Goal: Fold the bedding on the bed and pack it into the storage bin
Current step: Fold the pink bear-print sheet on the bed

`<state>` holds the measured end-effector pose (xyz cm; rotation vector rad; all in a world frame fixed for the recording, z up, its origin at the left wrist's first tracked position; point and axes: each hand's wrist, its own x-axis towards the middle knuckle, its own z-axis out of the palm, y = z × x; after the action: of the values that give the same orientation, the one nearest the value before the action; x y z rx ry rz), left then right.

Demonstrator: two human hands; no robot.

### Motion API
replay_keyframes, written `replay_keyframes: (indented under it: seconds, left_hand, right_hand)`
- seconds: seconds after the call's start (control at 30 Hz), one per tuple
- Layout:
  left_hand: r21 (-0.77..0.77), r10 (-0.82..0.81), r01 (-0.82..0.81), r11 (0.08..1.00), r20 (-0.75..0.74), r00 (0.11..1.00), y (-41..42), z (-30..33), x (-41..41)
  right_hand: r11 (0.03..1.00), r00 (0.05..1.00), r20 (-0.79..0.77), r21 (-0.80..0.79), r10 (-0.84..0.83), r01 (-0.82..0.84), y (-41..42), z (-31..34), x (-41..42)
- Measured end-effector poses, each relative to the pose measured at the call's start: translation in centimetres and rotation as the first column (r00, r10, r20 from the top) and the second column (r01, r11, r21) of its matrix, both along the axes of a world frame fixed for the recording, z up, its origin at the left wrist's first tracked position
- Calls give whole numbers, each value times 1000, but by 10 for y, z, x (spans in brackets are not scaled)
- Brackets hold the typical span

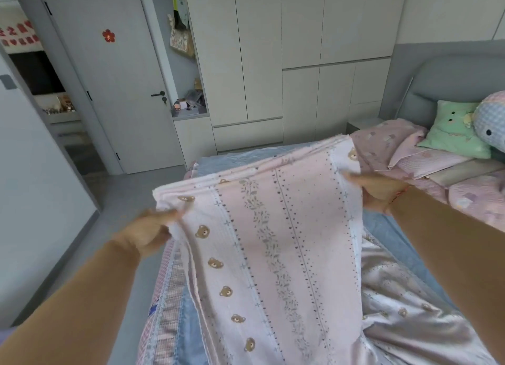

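Two hands hold the pink sheet up over the bed: my left hand pinches one edge and my right hand grips the other, so I think I am still folding. Next I should bring the far edge toward me, keeping both sides even. I see no bin, and the sheet's near end runs out of view at the bottom.
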<state>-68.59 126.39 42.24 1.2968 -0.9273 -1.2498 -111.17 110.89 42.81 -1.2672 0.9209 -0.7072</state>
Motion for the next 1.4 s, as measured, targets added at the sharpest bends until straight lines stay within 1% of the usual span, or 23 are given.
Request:
replay_keyframes:
  seconds: [0.07, 0.13, 0.17, 0.23, 0.27, 0.3, 0.37, 0.43, 0.47, 0.5, 0.53, 0.57, 0.63, 0.67, 0.73, 0.8, 0.87, 0.9, 0.97, 1.03, 1.17, 1.3, 1.4]
  left_hand:
    - [99, -34, 23, 995, 113, 993, 5, -27, -14]
    - [169, 62, -87, 982, 147, 987, 5, -49, -25]
    - [152, 119, -130, 980, 83, 989, 3, -56, -24]
    - [113, 193, -175, 978, -170, 966, -2, -56, -20]
    - [105, 149, -127, 986, -241, 959, -2, -58, -20]
    - [115, 80, -53, 992, -244, 966, 2, -59, -28]
    - [208, 31, -15, 978, -72, 997, 11, -71, -51]
    - [228, 102, -104, 968, 20, 995, 9, -83, -58]
    - [202, 134, -129, 971, -14, 991, 7, -81, -55]
    - [158, 157, -138, 978, -110, 982, 4, -79, -48]
    - [114, 134, -112, 987, -203, 970, 2, -76, -44]
    - [101, 70, -47, 994, -246, 967, 5, -77, -43]
    - [173, -32, 52, 984, -117, 993, 12, -81, -51]
    - [212, -11, 19, 977, -37, 999, 13, -87, -55]
    - [216, 75, -71, 974, -11, 997, 10, -85, -58]
    - [122, 125, -102, 987, -195, 973, 2, -76, -52]
    - [65, 71, -50, 997, -390, 918, -4, -71, -54]
    - [74, 44, -14, 997, -416, 908, -3, -71, -63]
    - [145, 49, 0, 989, -333, 942, -3, -80, -83]
    - [185, 57, -2, 983, -290, 955, -2, -84, -98]
    - [180, 48, 27, 983, -402, 914, -9, -72, -96]
    - [-27, -110, 121, 992, -643, 758, -8, -61, -95]
    - [-92, -163, 139, 986, -706, 689, -5, -65, -101]
  right_hand:
    - [997, 984, -159, 22, 83, -80, 6, -27, 3]
    - [998, 978, -197, 10, 64, -63, 9, -43, 10]
    - [999, 987, -160, 11, 34, -33, 9, -45, 13]
    - [997, 999, -7, 74, -31, 31, 1, -45, 11]
    - [993, 1000, 22, 118, -19, 16, -1, -45, 10]
    - [988, 1000, 1, 150, 21, -21, -1, -47, 9]
    - [977, 977, -152, 175, 153, -125, 1, -57, 10]
    - [986, 974, -191, 132, 123, -98, 0, -62, 11]
    - [992, 989, -129, 113, 77, -62, 0, -61, 10]
    - [992, 999, -21, 122, 47, -44, -1, -60, 8]
    - [987, 996, 78, 152, 36, -48, -1, -58, 5]
    - [978, 992, 104, 192, 68, -87, 2, -61, 3]
    - [953, 976, -47, 227, 215, -199, 6, -75, -2]
    - [950, 963, -128, 234, 239, -205, 8, -81, -2]
    - [972, 976, -160, 207, 145, -111, 6, -78, 0]
    - [986, 1000, -12, 165, -2, 4, 2, -64, -1]
    - [977, 986, 165, 212, -8, -27, -2, -49, -4]
    - [977, 994, 110, 212, 17, -41, 0, -49, -5]
    - [985, 993, -67, 155, 93, -81, 8, -56, -4]
    - [993, 978, -187, 93, 89, -73, 13, -61, -3]
    - [997, 985, -175, 81, -5, 19, 3, -53, -10]
    - [990, 982, -169, 100, -79, 97, -43, -51, -32]
    - [987, 970, -208, 68, -128, 145, -90, -60, -61]
